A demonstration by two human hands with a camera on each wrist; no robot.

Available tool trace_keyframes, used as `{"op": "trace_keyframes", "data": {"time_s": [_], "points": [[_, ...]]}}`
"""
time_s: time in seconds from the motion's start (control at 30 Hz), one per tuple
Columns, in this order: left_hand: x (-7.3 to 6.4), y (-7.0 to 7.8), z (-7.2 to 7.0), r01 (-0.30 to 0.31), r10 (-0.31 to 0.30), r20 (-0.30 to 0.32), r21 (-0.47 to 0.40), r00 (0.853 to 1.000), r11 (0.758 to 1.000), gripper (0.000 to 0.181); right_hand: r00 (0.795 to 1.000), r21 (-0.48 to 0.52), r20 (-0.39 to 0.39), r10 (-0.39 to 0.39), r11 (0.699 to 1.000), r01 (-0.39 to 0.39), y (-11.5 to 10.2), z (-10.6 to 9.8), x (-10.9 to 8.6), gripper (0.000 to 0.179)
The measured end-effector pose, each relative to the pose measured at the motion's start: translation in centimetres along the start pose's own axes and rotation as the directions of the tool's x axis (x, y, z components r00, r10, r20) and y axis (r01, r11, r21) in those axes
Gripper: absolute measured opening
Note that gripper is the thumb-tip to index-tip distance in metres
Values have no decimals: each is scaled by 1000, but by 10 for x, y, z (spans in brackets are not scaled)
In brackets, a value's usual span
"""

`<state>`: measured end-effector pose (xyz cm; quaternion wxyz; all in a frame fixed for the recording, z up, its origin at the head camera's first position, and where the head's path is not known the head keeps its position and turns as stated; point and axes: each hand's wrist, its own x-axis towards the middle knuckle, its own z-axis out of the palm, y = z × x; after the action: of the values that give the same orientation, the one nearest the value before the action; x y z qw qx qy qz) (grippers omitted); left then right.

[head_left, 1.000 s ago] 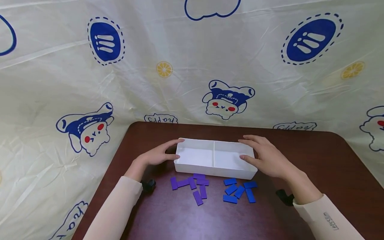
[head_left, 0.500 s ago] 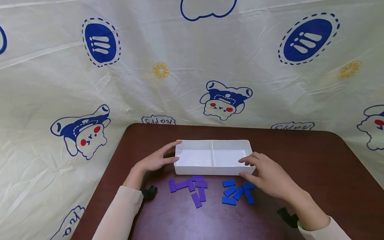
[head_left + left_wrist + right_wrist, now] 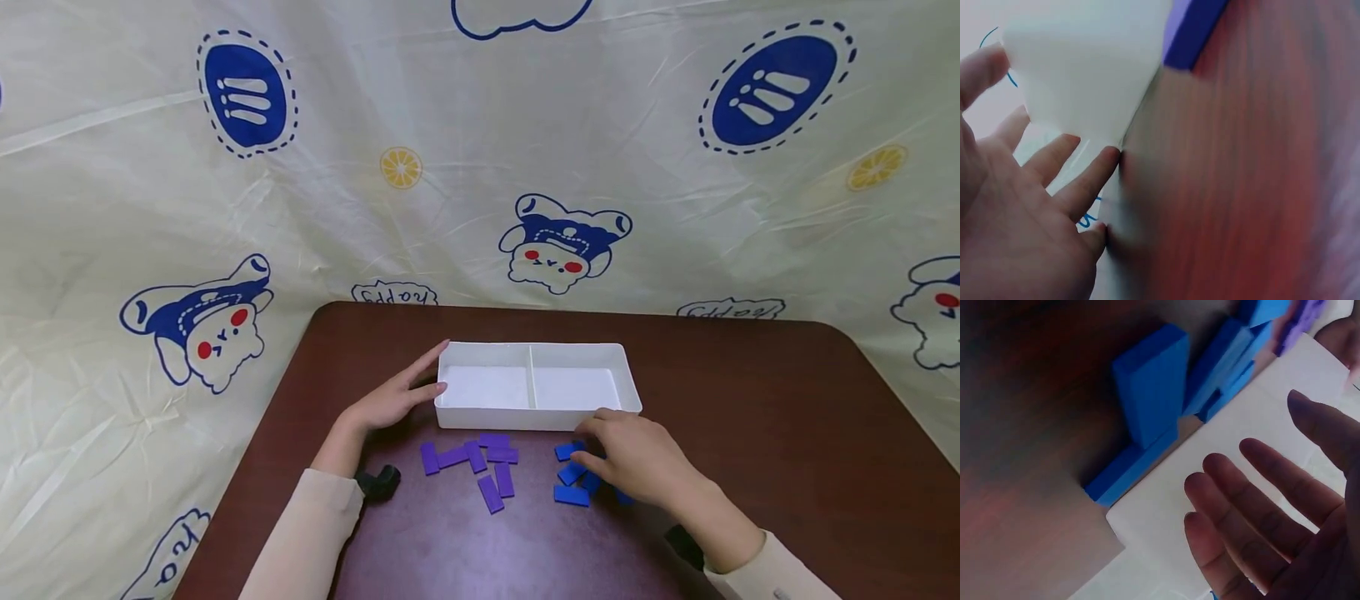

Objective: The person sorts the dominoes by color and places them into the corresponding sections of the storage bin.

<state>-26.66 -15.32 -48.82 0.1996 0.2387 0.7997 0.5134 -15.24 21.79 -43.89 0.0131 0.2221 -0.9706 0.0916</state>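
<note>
A white two-compartment box [image 3: 480, 418] stands on the table, both compartments bare inside. My left hand [image 3: 390, 402] rests at its left end with fingers spread, fingertips right at the wall, as the left wrist view also shows. My right hand [image 3: 641, 454] hovers over several blue blocks [image 3: 572, 496] in front of the box's right half, partly hiding them. In the right wrist view its fingers [image 3: 1260, 519] are extended with nothing between them, and a blue block [image 3: 1154, 387] lies nearby. Several purple blocks [image 3: 491, 494] lie flat in front of the left half.
The dark brown table [image 3: 450, 550] has a rounded far edge. Behind it hangs a pale curtain [image 3: 337, 217] with printed cartoon figures. A dark wrist mount [image 3: 380, 483] sits under the left wrist.
My right hand has left the box's right end and moved toward me, down over the blue blocks. The box has straightened slightly, with my left hand staying at its left end.
</note>
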Motion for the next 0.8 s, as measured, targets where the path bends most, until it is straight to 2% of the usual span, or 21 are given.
{"op": "trace_keyframes", "data": {"time_s": [0.23, 0.43, 0.8], "points": [[-1, -5, 4, -23, 21, -31, -52, 999, 998, 71, 1000, -57, -4, 7, 998, -8, -6, 9, 9, 25], [0, -7, 8, -41, 38, -41, -82, 998, 996, 71, 999, -108, 16, 31, 994, -29, -11, 14, 8, 28], [-1, -9, 9, -55, 48, -78, -89, 996, 995, 70, 999, -118, -15, 46, 992, -47, -19, 24, 13, 31]]}}
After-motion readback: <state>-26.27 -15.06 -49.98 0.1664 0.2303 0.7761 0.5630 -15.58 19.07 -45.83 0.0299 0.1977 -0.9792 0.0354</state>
